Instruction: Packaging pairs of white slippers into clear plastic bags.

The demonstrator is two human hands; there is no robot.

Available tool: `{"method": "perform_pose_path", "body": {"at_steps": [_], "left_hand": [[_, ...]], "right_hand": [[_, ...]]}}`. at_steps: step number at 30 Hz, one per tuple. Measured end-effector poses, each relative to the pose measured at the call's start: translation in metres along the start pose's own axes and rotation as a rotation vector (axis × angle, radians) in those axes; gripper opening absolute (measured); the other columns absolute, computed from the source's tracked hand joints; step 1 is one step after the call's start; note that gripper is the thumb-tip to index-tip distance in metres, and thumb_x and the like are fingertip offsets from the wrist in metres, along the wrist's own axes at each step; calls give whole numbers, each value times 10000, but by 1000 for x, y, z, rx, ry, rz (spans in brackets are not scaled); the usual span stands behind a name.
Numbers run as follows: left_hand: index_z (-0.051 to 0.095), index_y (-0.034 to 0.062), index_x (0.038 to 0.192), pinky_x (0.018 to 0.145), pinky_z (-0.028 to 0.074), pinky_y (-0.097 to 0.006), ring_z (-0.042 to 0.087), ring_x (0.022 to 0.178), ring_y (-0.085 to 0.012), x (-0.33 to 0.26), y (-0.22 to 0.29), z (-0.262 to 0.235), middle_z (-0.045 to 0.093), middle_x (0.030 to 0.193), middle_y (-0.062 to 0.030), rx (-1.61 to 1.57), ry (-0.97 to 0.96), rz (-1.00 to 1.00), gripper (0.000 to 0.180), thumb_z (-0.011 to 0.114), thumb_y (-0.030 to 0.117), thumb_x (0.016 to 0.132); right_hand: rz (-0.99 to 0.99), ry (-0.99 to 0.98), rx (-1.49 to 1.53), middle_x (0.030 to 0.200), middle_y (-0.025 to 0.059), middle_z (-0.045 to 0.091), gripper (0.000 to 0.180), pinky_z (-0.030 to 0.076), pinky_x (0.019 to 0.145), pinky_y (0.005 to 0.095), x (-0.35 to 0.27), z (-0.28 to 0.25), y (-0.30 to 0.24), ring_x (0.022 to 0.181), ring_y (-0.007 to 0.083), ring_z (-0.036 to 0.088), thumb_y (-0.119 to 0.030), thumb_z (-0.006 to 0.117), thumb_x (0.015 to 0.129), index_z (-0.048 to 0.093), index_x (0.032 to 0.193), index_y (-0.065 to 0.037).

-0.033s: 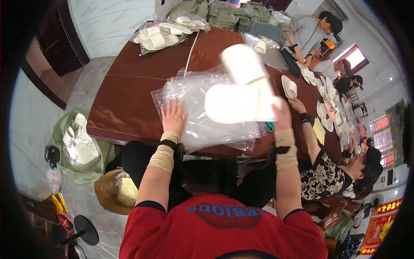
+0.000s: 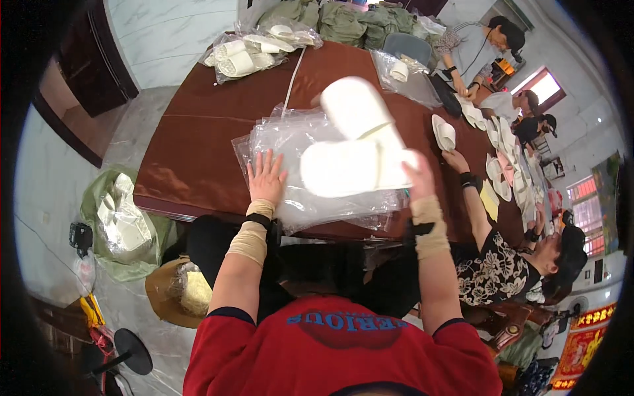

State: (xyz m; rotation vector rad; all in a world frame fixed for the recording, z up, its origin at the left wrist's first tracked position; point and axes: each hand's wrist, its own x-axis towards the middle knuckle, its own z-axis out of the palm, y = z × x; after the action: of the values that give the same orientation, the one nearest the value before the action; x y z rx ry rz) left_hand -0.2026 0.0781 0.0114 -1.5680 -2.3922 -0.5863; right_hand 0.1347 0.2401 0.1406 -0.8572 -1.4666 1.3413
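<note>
Person in a red tee [image 2: 337, 343] sits at the tabletop [image 2: 178, 152], which is covered in brown cloth, facing it from the near edge. L hand [image 2: 265, 177] is palm-down on the LH side of a stack of clear bags [image 2: 290, 201], fingers spread. The stack lies by the near edge, approx. mid-length. R hand [image 2: 417, 178] has the white slippers [image 2: 340, 168], a pair, fingers pinching them at their RH ends; bit blurry, so exact grip n/a. The pair is splayed in a V over the stack, one pointing to the L edge, the other to the far edge; can't tell if they touch the bags.

Bagged slippers [image 2: 239, 63] sit at the far-L corner, w/ another clear packet [image 2: 404, 78] along the far edge. Over on the R side, a co-worker's hand [image 2: 454, 160] is at a lone slipper [image 2: 444, 134], & more slippers [image 2: 502, 138] run in rows beyond it. On the floor, L of the tabletop: green sack [image 2: 155, 247] w/ white slippers inside, & a cardboard box [image 2: 164, 300] next to it.
</note>
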Motion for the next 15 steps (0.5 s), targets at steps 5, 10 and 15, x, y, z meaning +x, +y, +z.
{"method": "perform_pose_path", "body": {"at_steps": [5, 10, 15], "left_hand": [[397, 244, 1426, 1143, 147, -527, 194, 1430, -282, 8, 8, 4, 290, 1529, -37, 4, -43, 1, 510, 461, 398, 944], [403, 245, 1419, 1141, 143, -535, 182, 1433, -286, -2, -1, 2, 271, 1538, -38, 4, -93, -13, 498, 461, 391, 946], [449, 268, 1391, 1112, 166, -590, 191, 1432, -295, 20, -12, 5, 271, 1539, -40, -192, -205, -38, 486, 547, 311, 917]], "right_hand": [[213, -151, -941, 1131, 181, 622, 456, 465, 902, 384, -11, 21, 97, 1067, 329, 589, -321, 682, 842, 575, 1180, -35], [-212, -90, -1256, 1019, 175, 587, 334, 464, 846, 451, -3, 7, 69, 985, 356, 551, -277, 641, 833, 599, 1105, -87], [-7, 112, -1494, 1039, 165, 556, 323, 462, 879, 453, 13, -69, 88, 1008, 369, 540, -167, 631, 836, 569, 1146, -98]]}}
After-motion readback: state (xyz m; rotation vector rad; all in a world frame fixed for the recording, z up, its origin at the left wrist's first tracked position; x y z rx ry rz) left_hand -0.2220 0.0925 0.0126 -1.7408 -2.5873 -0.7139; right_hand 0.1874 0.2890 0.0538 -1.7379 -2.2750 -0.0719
